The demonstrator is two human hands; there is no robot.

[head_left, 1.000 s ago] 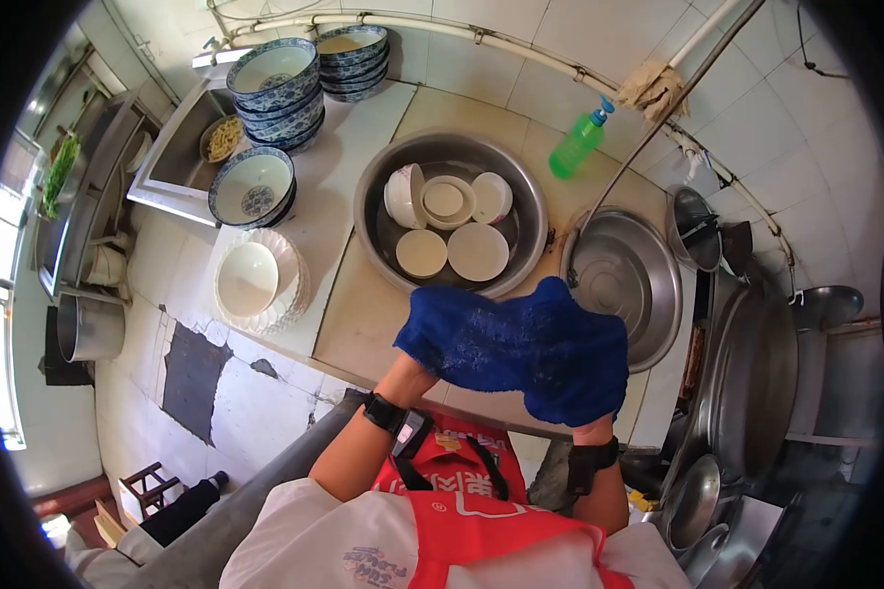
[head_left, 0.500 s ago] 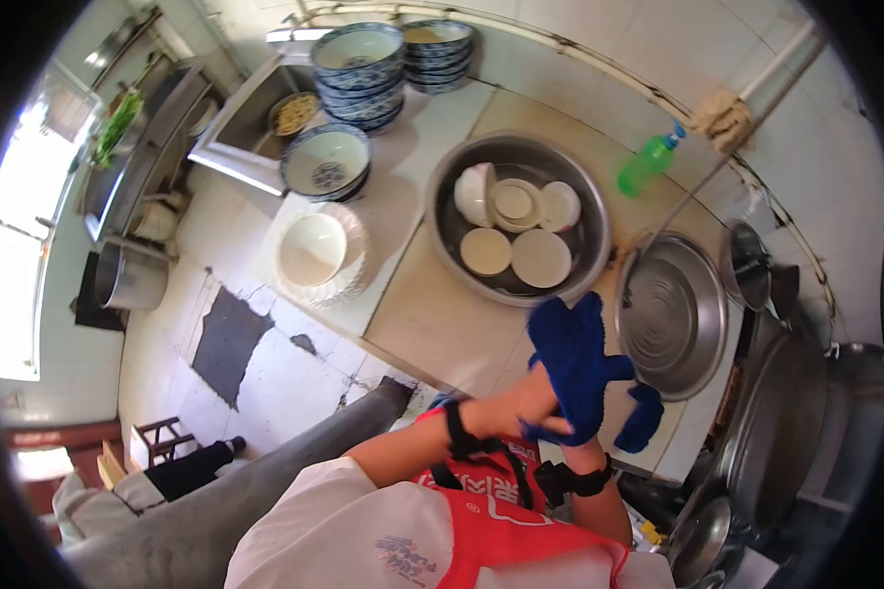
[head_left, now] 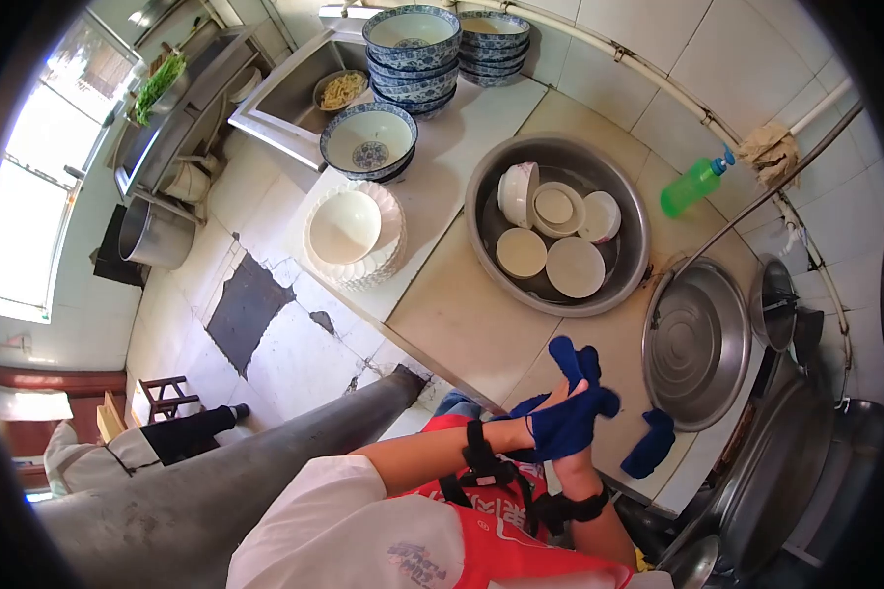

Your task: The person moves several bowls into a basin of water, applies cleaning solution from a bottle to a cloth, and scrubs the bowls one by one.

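A dark blue glove [head_left: 581,417] covers my right hand [head_left: 587,401], its fingers pointing up and apart; bare skin shows at the wrist below. My left hand [head_left: 552,401] is bare and crosses over to the glove, closed on its fabric near the palm and cuff. Part of my left fingers is hidden by blue cloth. To the right, a second blue glove [head_left: 648,445] lies crumpled on the counter's edge. Black straps circle both my wrists.
A steel basin [head_left: 476,231] holds several white bowls. Left of it stand stacked white dishes [head_left: 359,250] and blue-patterned bowls [head_left: 368,137]. An empty metal basin [head_left: 697,344], a green spray bottle [head_left: 692,187] and wall pipes are to the right. A grey pipe [head_left: 265,466] runs at lower left.
My left hand has moved from the glove's cuff further over the gloved right hand. Both hands are lower in view, and the view has shifted, so the counter things sit further right.
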